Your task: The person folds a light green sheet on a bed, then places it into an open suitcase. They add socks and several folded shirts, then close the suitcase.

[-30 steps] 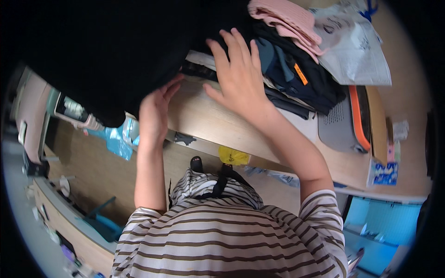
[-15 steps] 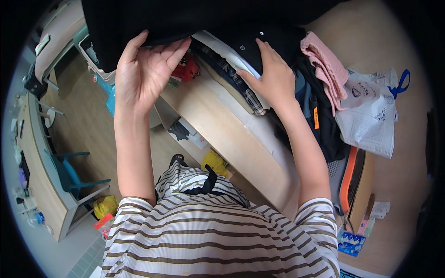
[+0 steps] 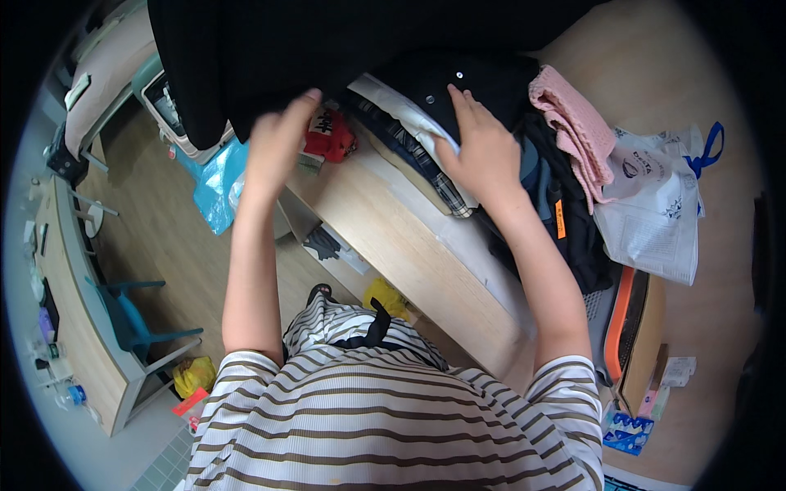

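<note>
A stack of folded clothes lies on a pale wooden surface. On top of it is a black garment with small shiny snaps. My right hand rests on this garment and the stack's edge, fingers stretched out and thumb apart. A large black cloth hangs across the top of the view. My left hand is by its lower edge, blurred by motion, one fingertip pointing toward the stack. Whether its fingers hold the cloth is not visible. Beyond that hand, a red packet lies on the surface.
Right of the stack are a pink knitted cloth, a white plastic bag and an orange-edged case. The wooden board's edge runs before me. At left stand a desk, a teal chair and a blue bag.
My left hand has turned from palm up under the black cloth to back outward, and has shifted slightly right and down. My right hand stays on the stack.
</note>
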The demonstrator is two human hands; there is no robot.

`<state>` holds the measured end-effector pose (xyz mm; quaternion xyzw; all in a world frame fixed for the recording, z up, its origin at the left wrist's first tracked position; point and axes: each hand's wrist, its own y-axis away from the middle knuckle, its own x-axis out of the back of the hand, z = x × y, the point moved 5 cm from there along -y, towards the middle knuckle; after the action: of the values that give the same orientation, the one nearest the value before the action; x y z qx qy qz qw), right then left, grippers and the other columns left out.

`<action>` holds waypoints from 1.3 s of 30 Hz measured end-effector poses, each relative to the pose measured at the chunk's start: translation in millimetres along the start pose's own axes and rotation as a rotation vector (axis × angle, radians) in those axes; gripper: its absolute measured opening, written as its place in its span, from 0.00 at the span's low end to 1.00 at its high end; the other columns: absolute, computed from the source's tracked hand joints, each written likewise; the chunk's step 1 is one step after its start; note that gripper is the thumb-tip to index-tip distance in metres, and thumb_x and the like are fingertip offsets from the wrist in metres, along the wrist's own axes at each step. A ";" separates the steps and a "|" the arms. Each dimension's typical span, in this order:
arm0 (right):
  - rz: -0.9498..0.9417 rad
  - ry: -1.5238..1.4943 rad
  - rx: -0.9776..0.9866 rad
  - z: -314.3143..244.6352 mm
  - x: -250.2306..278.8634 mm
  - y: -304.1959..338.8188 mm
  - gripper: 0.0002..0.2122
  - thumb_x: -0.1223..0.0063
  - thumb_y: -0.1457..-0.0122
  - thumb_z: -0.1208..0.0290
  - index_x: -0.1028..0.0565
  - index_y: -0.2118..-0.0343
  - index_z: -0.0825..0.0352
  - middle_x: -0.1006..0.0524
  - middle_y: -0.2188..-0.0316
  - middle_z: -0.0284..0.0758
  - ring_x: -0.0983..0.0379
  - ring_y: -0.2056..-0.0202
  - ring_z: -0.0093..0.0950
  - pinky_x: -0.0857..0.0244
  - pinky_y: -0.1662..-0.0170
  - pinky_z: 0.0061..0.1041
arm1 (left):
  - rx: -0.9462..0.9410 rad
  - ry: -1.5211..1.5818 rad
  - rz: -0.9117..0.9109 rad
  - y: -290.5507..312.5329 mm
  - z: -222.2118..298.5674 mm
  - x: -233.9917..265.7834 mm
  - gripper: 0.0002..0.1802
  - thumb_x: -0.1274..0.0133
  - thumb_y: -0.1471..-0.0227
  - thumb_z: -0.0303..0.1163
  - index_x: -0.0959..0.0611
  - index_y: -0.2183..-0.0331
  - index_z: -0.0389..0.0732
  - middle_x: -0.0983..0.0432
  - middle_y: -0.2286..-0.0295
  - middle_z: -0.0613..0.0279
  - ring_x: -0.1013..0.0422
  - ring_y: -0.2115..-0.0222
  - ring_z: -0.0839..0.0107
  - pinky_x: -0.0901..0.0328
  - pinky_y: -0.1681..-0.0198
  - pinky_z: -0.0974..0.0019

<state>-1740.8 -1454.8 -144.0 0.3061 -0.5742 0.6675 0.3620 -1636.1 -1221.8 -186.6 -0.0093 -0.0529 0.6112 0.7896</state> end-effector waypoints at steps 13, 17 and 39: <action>-0.072 -0.171 -0.122 -40.5 13.0 43.8 0.36 0.44 0.56 0.66 0.43 0.42 0.70 0.48 0.41 0.54 0.51 0.39 0.50 0.58 0.39 0.51 | -0.721 -0.836 0.160 -13.0 -120.1 -32.3 0.45 0.41 0.55 0.43 0.43 0.42 0.34 0.43 0.44 0.49 0.45 0.43 0.56 0.49 0.39 0.62; -0.108 -0.423 -0.088 -67.2 35.3 65.5 0.34 0.44 0.56 0.67 0.41 0.43 0.68 0.49 0.41 0.53 0.53 0.39 0.51 0.60 0.39 0.53 | -0.634 -0.736 0.133 -16.5 -137.1 -8.6 0.31 0.36 0.58 0.40 0.26 0.54 0.33 0.29 0.54 0.49 0.32 0.53 0.60 0.38 0.49 0.64; 0.502 -1.824 -1.123 -21.9 29.4 223.6 0.25 0.41 0.50 0.75 0.36 0.48 0.72 0.28 0.58 0.33 0.32 0.57 0.19 0.35 0.53 0.20 | -0.635 -0.123 -0.752 169.8 26.5 -188.4 0.50 0.37 0.63 0.27 0.49 0.44 0.31 0.50 0.49 0.38 0.47 0.47 0.45 0.48 0.43 0.53</action>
<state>-1943.5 -1446.8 -245.0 0.3509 -0.8937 -0.1109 -0.2565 -1848.9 -1362.3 -187.3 -0.1938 -0.2828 0.2372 0.9090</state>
